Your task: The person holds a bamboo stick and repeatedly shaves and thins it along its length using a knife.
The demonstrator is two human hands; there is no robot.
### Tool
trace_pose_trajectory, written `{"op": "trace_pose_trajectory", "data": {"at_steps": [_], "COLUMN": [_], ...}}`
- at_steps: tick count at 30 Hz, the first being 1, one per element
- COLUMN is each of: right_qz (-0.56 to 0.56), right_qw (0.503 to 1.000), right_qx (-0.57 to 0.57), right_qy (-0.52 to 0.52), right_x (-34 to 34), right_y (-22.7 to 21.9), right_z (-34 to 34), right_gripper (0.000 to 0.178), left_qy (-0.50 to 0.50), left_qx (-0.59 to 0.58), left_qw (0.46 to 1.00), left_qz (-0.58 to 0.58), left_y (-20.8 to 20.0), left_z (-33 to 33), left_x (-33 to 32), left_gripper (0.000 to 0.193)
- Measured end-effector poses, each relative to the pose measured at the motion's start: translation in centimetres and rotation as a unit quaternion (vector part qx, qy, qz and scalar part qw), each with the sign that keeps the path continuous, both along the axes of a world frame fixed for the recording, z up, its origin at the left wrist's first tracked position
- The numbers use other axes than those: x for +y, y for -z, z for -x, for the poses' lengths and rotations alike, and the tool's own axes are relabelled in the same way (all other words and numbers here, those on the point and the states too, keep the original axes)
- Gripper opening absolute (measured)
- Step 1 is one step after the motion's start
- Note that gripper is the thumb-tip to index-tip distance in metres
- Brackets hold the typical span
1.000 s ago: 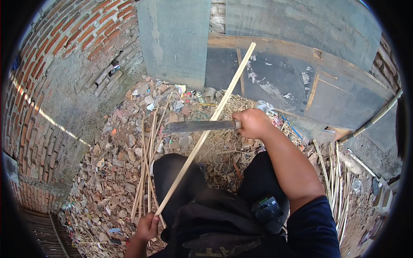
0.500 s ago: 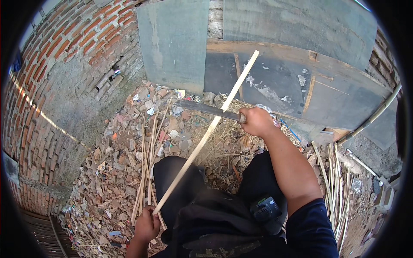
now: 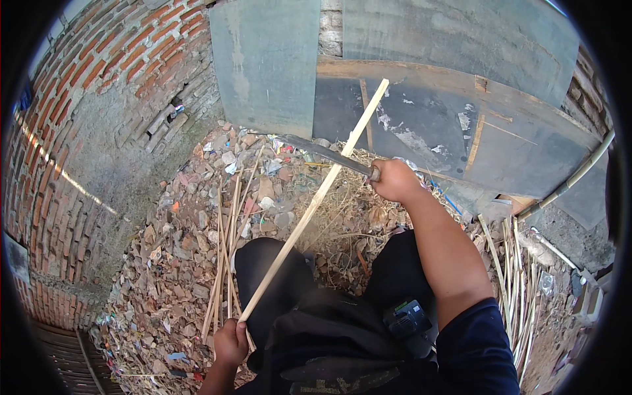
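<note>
Head view, and from my remote seat I start at nine o'clock with a brick wall (image 3: 85,164), then rubble (image 3: 155,263) at eight, where loose sticks (image 3: 224,253) lie across it. At seven o'clock the left hand (image 3: 230,342) is clenched around the lower end of a pale wooden strip (image 3: 296,234). I follow that strip over the left leg (image 3: 271,263) up to its free tip at one o'clock. Across its upper part lies a big knife (image 3: 322,153), point toward eleven; I cannot tell whether the edge bites into the wood. At two o'clock the right hand (image 3: 393,180) grasps the knife's handle tightly.

I judge the main danger to be a slip: only one end of the strip is gripped, so it could twist, and the blade could skid down toward the left leg or left hand. A hard stroke might also split the strip unevenly. Further right, at four o'clock, stand more sticks (image 3: 517,283).
</note>
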State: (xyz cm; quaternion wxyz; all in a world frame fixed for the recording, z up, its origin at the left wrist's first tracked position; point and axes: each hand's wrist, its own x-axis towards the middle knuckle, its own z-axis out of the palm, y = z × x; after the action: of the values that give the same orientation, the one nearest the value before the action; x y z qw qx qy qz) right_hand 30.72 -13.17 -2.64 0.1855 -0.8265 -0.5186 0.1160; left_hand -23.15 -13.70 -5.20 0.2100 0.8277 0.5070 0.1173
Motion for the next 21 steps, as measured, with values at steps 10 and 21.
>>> {"op": "trace_pose_trajectory", "data": {"at_steps": [10,21], "right_qz": [0.016,-0.006], "right_qw": [0.979,1.000], "right_qx": [-0.107,0.001], "right_qy": [-0.174,-0.021], "right_x": [-0.2,-0.4], "right_y": [-1.9,-0.5], "right_z": [4.3,1.6], "right_gripper": [0.031,0.032], "left_qy": [-0.022,-0.002], "left_qx": [-0.020,0.047], "left_qw": [0.999,0.995], "left_qz": [0.011,-0.086], "left_y": [0.2,1.1], "left_z": [1.6,6.3], "left_x": [-0.8,-0.4], "left_gripper": [0.035,0.028]}}
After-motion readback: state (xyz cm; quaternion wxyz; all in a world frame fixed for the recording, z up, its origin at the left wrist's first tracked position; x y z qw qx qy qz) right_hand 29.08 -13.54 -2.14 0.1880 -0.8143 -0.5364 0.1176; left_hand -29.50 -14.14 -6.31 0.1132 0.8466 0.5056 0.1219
